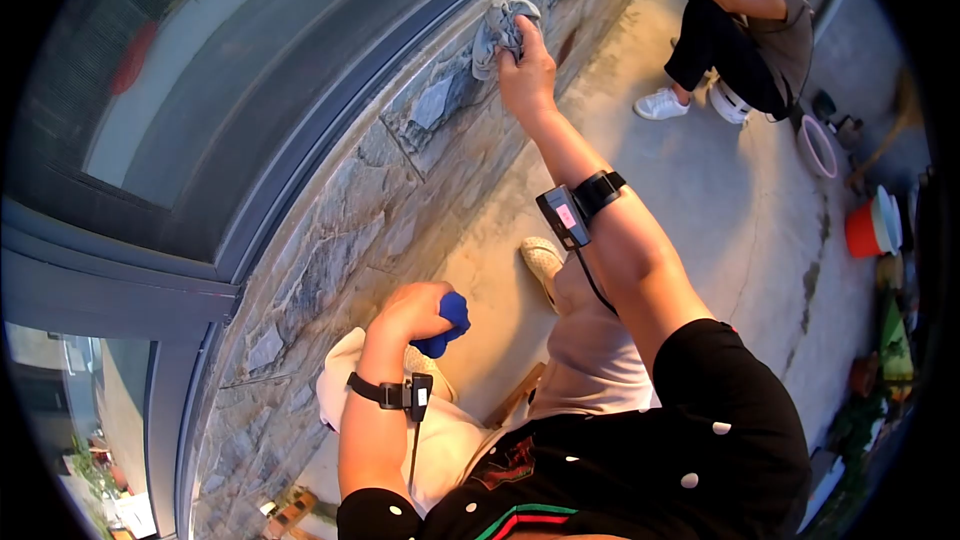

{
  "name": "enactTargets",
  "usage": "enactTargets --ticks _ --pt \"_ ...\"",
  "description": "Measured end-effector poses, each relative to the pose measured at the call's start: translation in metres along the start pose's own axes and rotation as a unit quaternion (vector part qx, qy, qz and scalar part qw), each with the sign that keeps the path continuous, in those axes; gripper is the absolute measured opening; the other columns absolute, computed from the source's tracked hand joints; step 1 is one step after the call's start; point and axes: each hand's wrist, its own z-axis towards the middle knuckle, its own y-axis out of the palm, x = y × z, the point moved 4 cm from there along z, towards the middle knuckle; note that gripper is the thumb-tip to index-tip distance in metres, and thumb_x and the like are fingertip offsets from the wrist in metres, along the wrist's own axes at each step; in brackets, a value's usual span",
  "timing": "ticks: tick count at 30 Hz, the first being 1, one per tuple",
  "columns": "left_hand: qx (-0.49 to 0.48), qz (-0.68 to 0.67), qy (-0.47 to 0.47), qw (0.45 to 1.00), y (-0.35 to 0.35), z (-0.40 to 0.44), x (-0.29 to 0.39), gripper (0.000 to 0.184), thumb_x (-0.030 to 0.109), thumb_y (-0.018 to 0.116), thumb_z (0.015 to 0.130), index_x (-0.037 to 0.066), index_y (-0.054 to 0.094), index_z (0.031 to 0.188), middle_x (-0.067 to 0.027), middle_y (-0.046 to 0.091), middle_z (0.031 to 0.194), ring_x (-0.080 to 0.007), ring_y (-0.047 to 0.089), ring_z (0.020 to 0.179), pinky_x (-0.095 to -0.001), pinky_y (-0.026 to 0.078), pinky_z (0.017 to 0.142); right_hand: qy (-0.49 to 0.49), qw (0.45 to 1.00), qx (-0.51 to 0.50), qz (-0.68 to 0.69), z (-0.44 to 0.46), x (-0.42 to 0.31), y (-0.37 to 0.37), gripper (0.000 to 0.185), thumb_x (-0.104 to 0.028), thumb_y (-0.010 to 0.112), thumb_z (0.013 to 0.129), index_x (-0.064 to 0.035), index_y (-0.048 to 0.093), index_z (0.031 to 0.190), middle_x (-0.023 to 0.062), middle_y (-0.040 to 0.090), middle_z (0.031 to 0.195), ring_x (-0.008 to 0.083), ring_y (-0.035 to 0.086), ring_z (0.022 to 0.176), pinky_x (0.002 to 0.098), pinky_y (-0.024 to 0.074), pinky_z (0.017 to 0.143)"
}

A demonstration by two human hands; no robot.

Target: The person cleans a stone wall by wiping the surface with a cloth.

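Observation:
My right hand [528, 75] reaches out at the top and presses a bunched grey cloth [497, 28] against the stone wall [350, 205], close below the window frame. The fingers are closed on the cloth. Lower down, my left hand [412, 310] rests over my bent knee, its fingers curled around a dark blue cloth [444, 328]. Part of the blue cloth is hidden by the hand. Both forearms wear black straps with small boxes and cables.
A person [745, 30] sits low by the wall at the top right. Along the right edge are a pink basin [817, 147], a red bucket [862, 232] and plants. A grey window frame [240, 250] runs above the wall on the left. Concrete floor [720, 240] lies to my right.

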Motion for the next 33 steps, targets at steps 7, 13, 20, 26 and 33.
enactTargets --ticks 7,13,20,26,33 --pt "0.000 -0.003 -0.014 1.000 -0.010 0.000 -0.006 0.034 0.035 0.076 0.072 0.011 0.072 0.095 -0.0164 0.073 0.092 -0.0371 0.070 0.088 -0.0440 0.055 0.076 -0.001 0.996 0.075 -0.054 0.058 0.063 0.014 0.053 -0.002 0.061 0.085 -0.0032 0.057 0.138 0.0329 0.051 0.142 0.0468 0.044 0.137 0.0422 0.0378 0.114" --pt "0.012 0.015 -0.001 1.000 -0.008 -0.001 -0.019 0.034 0.031 0.075 0.072 0.012 0.071 0.100 -0.0161 0.073 0.096 -0.0379 0.069 0.092 -0.0463 0.054 0.080 0.242 0.959 -0.007 -0.149 0.046 0.118 0.009 0.055 -0.007 0.059 0.084 -0.0042 0.057 0.139 0.0246 0.062 0.133 0.0375 0.058 0.127 0.0395 0.0446 0.107" --pt "0.008 0.034 0.014 0.999 -0.007 -0.002 -0.007 0.036 0.030 0.074 0.071 0.013 0.071 0.103 -0.0165 0.073 0.098 -0.0381 0.069 0.095 -0.0468 0.054 0.082 0.292 0.940 -0.098 -0.147 0.010 0.148 0.023 0.039 -0.007 0.062 0.078 -0.0009 0.068 0.116 0.0245 0.070 0.115 0.0388 0.065 0.113 0.0419 0.0508 0.096" --pt "-0.013 -0.009 0.001 1.000 -0.005 0.002 0.005 0.033 0.034 0.075 0.071 0.012 0.073 0.096 -0.0162 0.073 0.094 -0.0369 0.070 0.090 -0.0451 0.055 0.078 0.241 0.953 -0.123 -0.138 -0.014 0.077 0.013 0.037 -0.011 0.063 0.077 0.0021 0.063 0.112 0.0274 0.069 0.109 0.0434 0.065 0.109 0.0443 0.0505 0.095" --pt "-0.002 0.027 0.008 1.000 -0.004 0.007 0.006 0.032 0.035 0.075 0.071 0.012 0.073 0.094 -0.0162 0.073 0.091 -0.0368 0.070 0.087 -0.0447 0.055 0.076 0.112 0.987 -0.061 -0.103 -0.019 0.012 0.005 0.064 -0.010 0.062 0.080 0.0009 0.045 0.141 0.0314 0.063 0.122 0.0460 0.061 0.116 0.0463 0.0479 0.100"
